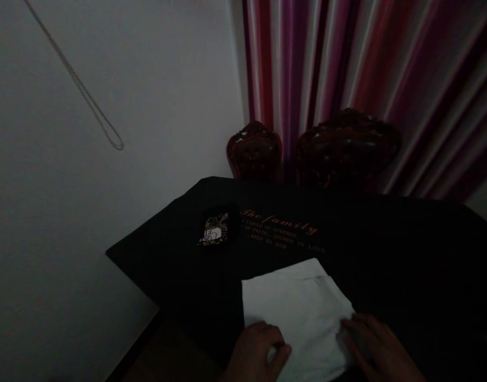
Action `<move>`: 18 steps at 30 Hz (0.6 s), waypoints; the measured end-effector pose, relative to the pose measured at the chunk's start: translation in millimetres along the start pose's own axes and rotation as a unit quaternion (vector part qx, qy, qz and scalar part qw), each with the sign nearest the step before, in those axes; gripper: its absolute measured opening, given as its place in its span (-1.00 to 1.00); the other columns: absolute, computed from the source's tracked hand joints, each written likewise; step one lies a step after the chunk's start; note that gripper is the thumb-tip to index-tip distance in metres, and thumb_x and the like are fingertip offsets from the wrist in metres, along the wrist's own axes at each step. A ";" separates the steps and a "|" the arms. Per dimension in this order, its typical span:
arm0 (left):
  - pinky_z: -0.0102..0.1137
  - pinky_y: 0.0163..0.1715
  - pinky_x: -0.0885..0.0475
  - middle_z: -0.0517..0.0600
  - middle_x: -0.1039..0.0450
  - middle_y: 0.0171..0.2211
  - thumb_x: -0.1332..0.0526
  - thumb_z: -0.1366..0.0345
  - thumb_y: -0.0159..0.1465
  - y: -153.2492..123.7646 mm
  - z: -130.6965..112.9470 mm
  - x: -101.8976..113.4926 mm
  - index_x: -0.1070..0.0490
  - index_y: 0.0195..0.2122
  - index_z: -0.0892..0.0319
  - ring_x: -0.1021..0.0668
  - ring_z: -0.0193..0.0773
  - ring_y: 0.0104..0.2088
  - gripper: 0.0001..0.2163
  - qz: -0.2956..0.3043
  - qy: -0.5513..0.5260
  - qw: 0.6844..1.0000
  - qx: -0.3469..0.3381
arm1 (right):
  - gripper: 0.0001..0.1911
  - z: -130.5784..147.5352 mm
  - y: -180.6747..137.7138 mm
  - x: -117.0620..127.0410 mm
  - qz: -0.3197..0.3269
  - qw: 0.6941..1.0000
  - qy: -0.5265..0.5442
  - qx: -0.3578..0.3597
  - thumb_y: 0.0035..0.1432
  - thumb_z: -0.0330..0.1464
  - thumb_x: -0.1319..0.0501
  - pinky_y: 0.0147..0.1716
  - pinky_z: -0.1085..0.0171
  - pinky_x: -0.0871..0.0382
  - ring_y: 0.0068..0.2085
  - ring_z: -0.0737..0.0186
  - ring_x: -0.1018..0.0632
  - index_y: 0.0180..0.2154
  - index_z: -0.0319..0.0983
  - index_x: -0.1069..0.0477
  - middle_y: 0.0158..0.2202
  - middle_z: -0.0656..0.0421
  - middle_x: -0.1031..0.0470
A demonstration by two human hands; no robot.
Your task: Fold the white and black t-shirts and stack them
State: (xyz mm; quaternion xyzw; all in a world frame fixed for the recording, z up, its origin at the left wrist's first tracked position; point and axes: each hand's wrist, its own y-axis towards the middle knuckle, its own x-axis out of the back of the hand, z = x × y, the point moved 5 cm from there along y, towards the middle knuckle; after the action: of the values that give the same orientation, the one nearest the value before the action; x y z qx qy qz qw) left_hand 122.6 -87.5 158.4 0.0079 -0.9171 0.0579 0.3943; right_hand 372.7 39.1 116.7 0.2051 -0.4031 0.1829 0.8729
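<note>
A folded white cloth (295,307) lies on the dark table near its front side, its surface slightly creased. My left hand (259,350) is at the cloth's lower left side, fingers curled and the thumb close to the forefinger, with a bit of white showing between them. On the cloth's right edge, my right hand (379,342) has its fingers bent over the border, with a greyish fold between fingers and thumb. The room is dim, and both hands are partly cut off by the bottom of the view.
A black tablecloth with gold lettering (281,228) covers the table. A small black patterned object (215,231) rests left of the lettering. Two carved dark-red chairs (254,151) stand behind, before a striped curtain (291,63). A cord (84,90) hangs against the white wall (167,79).
</note>
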 end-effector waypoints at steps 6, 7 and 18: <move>-0.37 -0.11 -0.29 0.00 -0.46 -0.20 -0.06 0.27 0.33 23.5 -55.6 -12.9 -0.42 -0.23 0.11 -0.46 -0.22 -0.15 -0.84 -0.016 -0.077 0.996 -0.052 | -0.58 21.7 10.4 -0.9 -0.043 0.992 0.051 -0.107 0.24 -0.07 -0.06 -0.01 0.00 -0.38 -0.01 -0.04 -0.47 -0.08 -0.18 -0.48 -0.08 0.00 -0.47; -0.36 -0.10 -0.30 0.01 -0.45 -0.17 -0.04 0.26 0.35 29.8 -60.2 -20.2 -0.41 -0.19 0.11 -0.46 -0.22 -0.14 -0.82 -0.017 -0.091 0.994 -0.052 | -0.60 25.7 14.0 1.3 -0.052 0.988 0.071 -0.126 0.26 -0.07 -0.07 -0.04 0.03 -0.40 -0.03 -0.01 -0.47 -0.08 -0.18 -0.47 -0.08 0.01 -0.46; -0.37 -0.15 -0.35 0.06 -0.48 -0.18 -0.02 0.15 0.35 54.8 -41.7 -51.0 -0.36 -0.10 0.16 -0.50 -0.20 -0.19 -0.75 -0.113 -0.255 0.960 0.007 | -0.74 80.1 16.0 -1.4 0.000 0.987 0.154 -0.051 0.29 -0.14 -0.14 -0.21 0.21 -0.45 -0.18 0.16 -0.49 -0.16 -0.16 -0.44 -0.18 0.11 -0.44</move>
State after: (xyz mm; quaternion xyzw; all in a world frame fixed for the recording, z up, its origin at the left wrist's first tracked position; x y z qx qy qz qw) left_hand 184.6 -30.0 144.4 0.1289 -0.9799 0.0154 0.1516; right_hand 313.8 11.9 166.3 0.1300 -0.2723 0.1913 0.9340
